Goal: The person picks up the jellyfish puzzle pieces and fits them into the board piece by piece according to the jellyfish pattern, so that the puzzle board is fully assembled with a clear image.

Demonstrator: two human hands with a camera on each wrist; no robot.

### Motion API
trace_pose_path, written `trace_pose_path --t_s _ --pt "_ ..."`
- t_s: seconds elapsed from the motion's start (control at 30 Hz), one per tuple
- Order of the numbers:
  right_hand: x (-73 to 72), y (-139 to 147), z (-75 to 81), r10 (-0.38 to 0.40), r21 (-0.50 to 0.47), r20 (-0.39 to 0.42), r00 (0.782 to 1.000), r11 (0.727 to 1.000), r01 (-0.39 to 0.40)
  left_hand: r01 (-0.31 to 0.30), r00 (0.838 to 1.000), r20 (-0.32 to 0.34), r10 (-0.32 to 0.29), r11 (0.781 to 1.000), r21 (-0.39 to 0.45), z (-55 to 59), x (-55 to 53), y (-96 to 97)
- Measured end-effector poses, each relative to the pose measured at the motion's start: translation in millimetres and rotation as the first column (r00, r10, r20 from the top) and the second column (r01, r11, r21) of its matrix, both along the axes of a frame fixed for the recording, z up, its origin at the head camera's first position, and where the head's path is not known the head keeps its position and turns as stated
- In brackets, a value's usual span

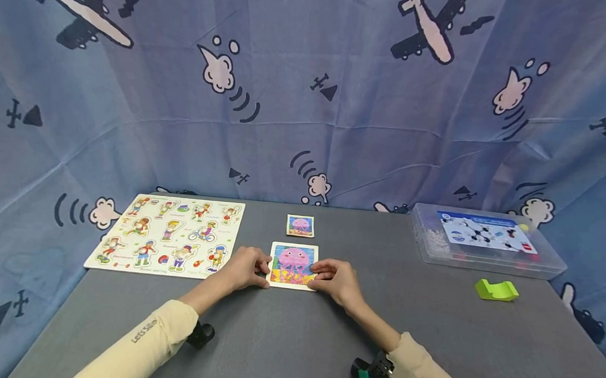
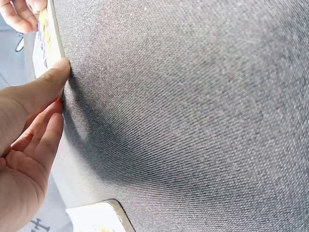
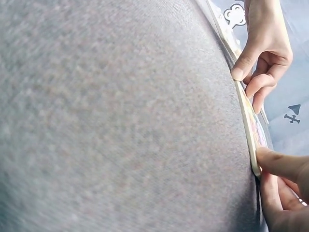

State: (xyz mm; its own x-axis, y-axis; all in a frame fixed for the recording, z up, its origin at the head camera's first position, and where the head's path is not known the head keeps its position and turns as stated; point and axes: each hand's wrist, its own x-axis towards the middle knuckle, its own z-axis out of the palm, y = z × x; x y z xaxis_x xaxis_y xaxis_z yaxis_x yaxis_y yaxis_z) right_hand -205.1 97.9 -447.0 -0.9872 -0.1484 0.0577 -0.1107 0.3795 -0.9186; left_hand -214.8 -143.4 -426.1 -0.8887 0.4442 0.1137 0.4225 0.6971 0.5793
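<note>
A square picture board (image 1: 293,262) with a white border and a pink jellyfish-like creature on it lies flat on the grey table, in the middle of the head view. My left hand (image 1: 246,267) holds its left edge, thumb at the near corner, as the left wrist view also shows with the thumb (image 2: 55,72) on the rim. On the opposite side, my right hand (image 1: 338,282) holds the right edge between thumb and fingers. Just beyond the board lies a smaller card (image 1: 300,225) with the same picture, which neither hand touches.
At the left lies a large white board (image 1: 171,234) with cartoon sports figures. A clear plastic case (image 1: 428,239) with a blue and white label stands at the back right. Nearer than the case is a lime-green curved block (image 1: 496,290). A patterned curtain (image 1: 266,97) hangs behind the table.
</note>
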Motion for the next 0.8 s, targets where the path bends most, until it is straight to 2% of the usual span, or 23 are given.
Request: trace_pose_path --t_s 0.2,0.33,0.5,0.67,0.8 --pt "-1.0 2.2 2.8 0.024 0.018 -0.001 1.000 1.000 -0.024 0.002 1.000 0.003 -0.002 1.000 0.019 -0.3 -0.1 1.4" --pt "-2.3 1.2 4.9 0.028 -0.033 -0.031 0.999 0.999 -0.029 -0.003 1.000 0.008 0.003 1.000 0.014 -0.8 -0.1 0.8" --pt "-2.5 -3.8 3.7 0.076 -0.073 -0.081 0.994 0.994 -0.082 -0.010 1.000 0.019 0.010 1.000 0.012 0.8 1.3 0.6" --pt "-1.4 -6.0 -0.4 0.064 -0.012 -0.107 0.992 0.998 -0.066 -0.004 1.000 0.018 0.003 1.000 0.023 0.5 0.6 1.9" --pt "0.9 -4.8 -4.7 0.060 0.010 -0.110 0.992 0.998 -0.059 0.000 1.000 0.022 -0.001 0.999 0.046 -6.4 1.0 1.5"
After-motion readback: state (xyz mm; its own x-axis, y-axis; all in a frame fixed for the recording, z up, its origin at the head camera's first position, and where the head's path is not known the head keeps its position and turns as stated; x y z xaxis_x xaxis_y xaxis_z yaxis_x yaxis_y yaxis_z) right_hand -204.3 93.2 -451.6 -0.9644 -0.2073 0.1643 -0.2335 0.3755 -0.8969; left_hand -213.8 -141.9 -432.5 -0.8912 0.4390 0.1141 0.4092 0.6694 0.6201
